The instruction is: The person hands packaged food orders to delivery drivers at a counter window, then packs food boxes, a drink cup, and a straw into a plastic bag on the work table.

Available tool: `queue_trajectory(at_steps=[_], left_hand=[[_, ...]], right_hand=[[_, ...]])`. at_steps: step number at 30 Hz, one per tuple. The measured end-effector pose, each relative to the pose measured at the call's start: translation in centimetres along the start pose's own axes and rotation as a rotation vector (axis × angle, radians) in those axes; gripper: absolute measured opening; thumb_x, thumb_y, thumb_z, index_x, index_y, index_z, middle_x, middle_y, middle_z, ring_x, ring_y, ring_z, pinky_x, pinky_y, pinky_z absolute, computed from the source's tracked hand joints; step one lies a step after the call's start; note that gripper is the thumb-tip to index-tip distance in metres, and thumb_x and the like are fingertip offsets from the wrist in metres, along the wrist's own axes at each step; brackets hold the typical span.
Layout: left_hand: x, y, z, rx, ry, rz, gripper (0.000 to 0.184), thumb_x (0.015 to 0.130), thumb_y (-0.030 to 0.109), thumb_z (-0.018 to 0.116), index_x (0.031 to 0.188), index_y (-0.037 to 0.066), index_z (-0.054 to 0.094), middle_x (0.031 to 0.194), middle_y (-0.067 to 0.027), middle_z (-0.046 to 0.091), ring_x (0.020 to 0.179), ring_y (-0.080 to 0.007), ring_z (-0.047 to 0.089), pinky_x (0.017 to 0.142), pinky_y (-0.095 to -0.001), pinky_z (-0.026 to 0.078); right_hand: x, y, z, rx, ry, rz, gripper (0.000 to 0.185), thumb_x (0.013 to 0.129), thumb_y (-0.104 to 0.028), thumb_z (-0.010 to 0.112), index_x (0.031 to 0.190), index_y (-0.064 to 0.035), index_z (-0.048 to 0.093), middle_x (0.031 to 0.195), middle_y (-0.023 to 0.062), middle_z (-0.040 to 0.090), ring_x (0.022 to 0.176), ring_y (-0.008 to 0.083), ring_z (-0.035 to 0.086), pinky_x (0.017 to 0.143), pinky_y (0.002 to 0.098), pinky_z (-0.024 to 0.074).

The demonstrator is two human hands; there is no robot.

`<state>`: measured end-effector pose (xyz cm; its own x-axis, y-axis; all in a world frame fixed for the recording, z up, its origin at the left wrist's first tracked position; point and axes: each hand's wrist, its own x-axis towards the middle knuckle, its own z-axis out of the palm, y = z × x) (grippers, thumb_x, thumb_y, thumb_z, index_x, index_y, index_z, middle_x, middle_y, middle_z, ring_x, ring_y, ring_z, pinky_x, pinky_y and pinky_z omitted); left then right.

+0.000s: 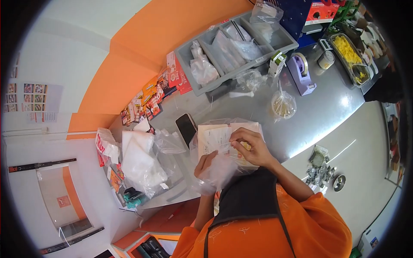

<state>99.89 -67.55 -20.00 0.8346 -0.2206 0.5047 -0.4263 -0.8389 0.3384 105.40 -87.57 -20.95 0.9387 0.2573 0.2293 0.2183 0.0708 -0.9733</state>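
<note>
At the counter's front edge, a clear plastic bag (219,172) is bunched up between my hands. My left hand (204,164) is closed around its gathered film on the near side. My right hand (253,148), thumb and fingers pinched together, grips a thin, stretched bit of the same plastic. Beneath both hands lie pale, printed paper packs (211,134), side by side, with clear film showing around their edges. My hands partly cover the packs, so their contents are hidden.
A black phone (186,130) lies left of the packs, beside a stack of white plastic bags (140,159). Behind are a grey divided bin (202,91), a knotted clear bag (284,105), a purple tape dispenser (301,77), a can (326,59) and a yellow food tray (347,51).
</note>
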Motion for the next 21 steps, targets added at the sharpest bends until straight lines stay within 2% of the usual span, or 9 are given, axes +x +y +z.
queue_trajectory(at_steps=[2,3,6,9,12,15,18,21], left_hand=[[0.4,-0.2,-0.1,0.033,0.011,0.05,0.064,0.067,0.01,0.069,0.13,0.002,0.062,0.08,-0.009,0.06,0.073,-0.0236,0.06,0.071,-0.0343,0.05],[0.7,-0.4,-0.3,0.047,0.011,0.074,0.064,0.066,0.01,0.069,0.129,0.002,0.063,0.078,-0.0085,0.059,0.072,-0.0231,0.06,0.07,-0.034,0.05],[1.6,-0.2,-0.8,-0.039,-0.001,0.088,0.055,0.066,0.009,0.068,0.121,0.001,0.068,0.081,-0.0081,0.058,0.072,-0.0232,0.059,0.07,-0.0341,0.049],[2.3,-0.3,-1.5,-0.206,-0.18,-0.046,0.046,0.067,0.008,0.069,0.112,0.0,0.07,0.082,-0.0083,0.057,0.075,-0.0249,0.059,0.07,-0.0339,0.049],[2.4,-0.8,-1.5,-0.547,-0.277,-0.352,0.035,0.068,0.006,0.069,0.102,0.0,0.069,0.082,-0.0088,0.056,0.077,-0.0262,0.059,0.071,-0.0335,0.049],[5.4,0.4,-2.1,-0.221,-0.253,-0.141,0.021,0.072,0.003,0.068,0.092,-0.001,0.066,0.084,-0.0089,0.056,0.075,-0.0264,0.059,0.07,-0.0337,0.049],[6.1,0.3,-2.7,-0.299,-0.325,-0.004,0.013,0.076,0.002,0.068,0.088,-0.002,0.064,0.086,-0.0089,0.054,0.077,-0.0272,0.059,0.071,-0.0359,0.049],[5.0,-0.2,-3.2,-0.26,-0.586,-0.18,0.013,0.08,0.002,0.067,0.092,-0.001,0.065,0.086,-0.0099,0.055,0.083,-0.03,0.06,0.073,-0.0395,0.049]], right_hand=[[0.3,0.4,0.3,-0.002,-0.136,-0.004,0.014,0.087,0.002,0.066,0.1,0.0028,0.062,0.098,0.0127,0.064,0.09,0.0234,0.065,0.08,0.0321,0.0527],[0.4,0.8,0.5,-0.009,-0.176,-0.076,0.017,0.086,-0.004,0.068,0.1,0.0017,0.061,0.099,0.0131,0.064,0.093,0.0281,0.064,0.083,0.0356,0.0503],[0.8,0.8,0.1,0.023,-0.282,-0.063,0.02,0.083,-0.005,0.067,0.1,0.0017,0.061,0.099,0.0138,0.064,0.095,0.0306,0.063,0.085,0.0372,0.0485],[1.2,1.5,-0.4,0.12,-0.341,-0.05,0.022,0.08,0.003,0.06,0.102,0.0032,0.059,0.101,0.0161,0.063,0.096,0.0345,0.062,0.089,0.0396,0.0481],[0.8,0.5,-0.7,0.072,-0.3,0.017,0.024,0.078,0.002,0.061,0.101,0.0031,0.059,0.101,0.0157,0.063,0.096,0.0325,0.062,0.087,0.0405,0.0473],[0.3,3.4,0.2,0.133,-0.244,-0.005,0.027,0.079,0.0,0.063,0.105,0.0022,0.061,0.104,0.0155,0.065,0.098,0.0309,0.063,0.088,0.04,0.0475],[0.9,3.1,-0.3,0.178,-0.34,0.021,0.026,0.08,0.0,0.063,0.106,0.0015,0.063,0.105,0.0156,0.066,0.098,0.0307,0.064,0.088,0.0394,0.0484],[0.9,2.7,-0.6,0.179,-0.315,0.039,0.023,0.081,0.0,0.063,0.104,0.0013,0.063,0.101,0.0151,0.066,0.096,0.0306,0.065,0.087,0.0387,0.0492]])
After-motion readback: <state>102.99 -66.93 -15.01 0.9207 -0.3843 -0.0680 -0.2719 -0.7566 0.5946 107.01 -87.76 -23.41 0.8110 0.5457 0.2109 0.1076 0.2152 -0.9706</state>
